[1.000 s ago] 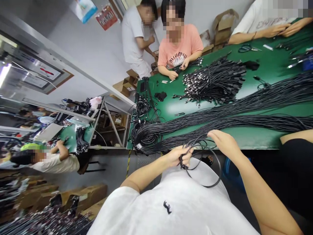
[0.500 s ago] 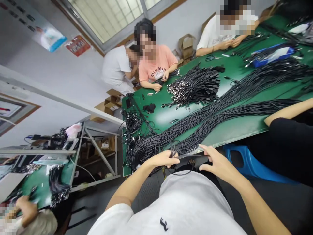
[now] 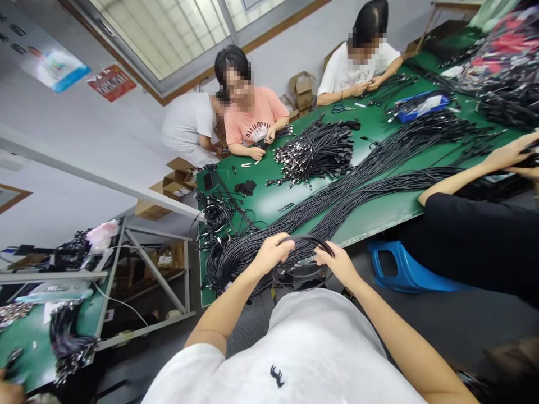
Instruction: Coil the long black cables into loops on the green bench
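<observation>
Both my hands hold one black cable (image 3: 304, 241) wound into a small loop just in front of my chest, at the near edge of the green table (image 3: 379, 210). My left hand (image 3: 272, 253) is closed round the left side of the loop. My right hand (image 3: 337, 262) pinches its right side. Beyond my hands a long thick bundle of black cables (image 3: 357, 185) lies stretched across the table.
A heap of short plugged cables (image 3: 315, 151) lies mid-table. Three other people sit or bend at the far side, and a person in black (image 3: 471, 235) sits to my right. A blue stool (image 3: 400, 269) stands beside me. Cardboard boxes (image 3: 172, 179) sit by a metal rack on the left.
My hands have come closer together, and the cable that hung in a wide loose loop is now coiled small between them. The view has swung to the right.
</observation>
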`<state>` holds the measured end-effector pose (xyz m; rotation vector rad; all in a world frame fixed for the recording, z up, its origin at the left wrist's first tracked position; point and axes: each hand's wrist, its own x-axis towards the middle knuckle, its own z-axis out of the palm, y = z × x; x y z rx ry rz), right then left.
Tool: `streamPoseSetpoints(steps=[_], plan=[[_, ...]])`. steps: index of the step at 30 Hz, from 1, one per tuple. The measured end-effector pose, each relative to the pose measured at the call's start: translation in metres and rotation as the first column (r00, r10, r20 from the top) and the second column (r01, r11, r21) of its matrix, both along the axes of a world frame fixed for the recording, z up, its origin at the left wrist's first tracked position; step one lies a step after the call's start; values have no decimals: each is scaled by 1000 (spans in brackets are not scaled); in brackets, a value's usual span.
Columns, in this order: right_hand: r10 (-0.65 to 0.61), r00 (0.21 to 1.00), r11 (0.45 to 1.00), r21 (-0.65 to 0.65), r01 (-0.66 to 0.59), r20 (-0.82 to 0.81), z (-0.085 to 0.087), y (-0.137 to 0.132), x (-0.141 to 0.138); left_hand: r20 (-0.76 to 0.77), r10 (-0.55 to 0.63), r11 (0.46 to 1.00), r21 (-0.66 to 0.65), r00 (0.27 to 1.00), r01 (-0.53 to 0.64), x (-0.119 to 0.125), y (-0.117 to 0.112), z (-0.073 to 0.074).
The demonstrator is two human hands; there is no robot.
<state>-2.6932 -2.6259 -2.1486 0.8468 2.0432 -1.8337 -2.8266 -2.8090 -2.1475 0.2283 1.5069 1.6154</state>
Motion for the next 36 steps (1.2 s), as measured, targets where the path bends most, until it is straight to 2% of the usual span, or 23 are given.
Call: streamPoseSetpoints(steps=[1, 3, 5, 7, 9, 11, 13, 15, 18, 19, 21, 23, 26, 29, 32, 34, 36], plan=[[-64, 998, 992, -112, 64, -1, -5, -8, -11, 68, 137, 990, 30, 988, -139, -7, 1, -6], [-181, 983, 931, -320, 173, 5, -13, -24, -36, 158, 371, 920, 74, 915, -386, -20, 6, -19], [-340, 941, 853, -419, 313, 11, -19, -33, -59, 202, 507, 842, 92, 838, -531, -28, 13, -33], [-489, 872, 798, -412, 440, -15, -24, -33, -78, 255, 499, 838, 101, 828, -536, -28, 17, -49], [-555, 831, 773, -395, 497, -41, -31, -26, -93, 343, 389, 887, 110, 855, -447, -22, 17, -64], [-537, 843, 778, -399, 486, -20, -39, -21, -102, 427, 299, 924, 96, 854, -371, -17, 12, -77], [-494, 869, 783, -424, 455, 20, -47, -23, -108, 474, 342, 910, 47, 811, -412, -21, 4, -84], [-426, 904, 794, -462, 396, 42, -53, -36, -112, 476, 483, 832, 11, 735, -554, -38, -6, -82], [-236, 970, 852, -468, 235, 58, -61, -64, -119, 476, 655, 643, 57, 587, -764, -86, -23, -70], [-169, 983, 868, -461, 185, 77, -66, -73, -121, 494, 668, 603, 81, 557, -794, -105, -30, -67], [-86, 991, 887, -446, 124, 106, -77, -86, -121, 544, 649, 578, 101, 531, -810, -138, -43, -62], [-31, 993, 916, -395, 74, 116, -91, -90, -119, 608, 588, 611, 97, 533, -785, -162, -60, -62], [57, 992, 985, -170, -37, 114, -111, -75, -113, 702, 431, 737, 88, 566, -670, -181, -87, -71], [140, 987, 988, 47, -144, 83, -117, -46, -108, 748, 271, 854, 102, 605, -509, -185, -111, -86], [231, 969, 931, 271, -246, 86, -107, -9, -105, 733, 164, 913, 141, 660, -383, -182, -128, -96], [169, 983, 877, 444, -184, 72, -96, 19, -105, 702, 117, 934, 162, 702, -317, -179, -137, -100], [23, 1000, 787, 617, -25, 10, -85, 49, -106, 649, 95, 946, 177, 755, -271, -176, -145, -101]])
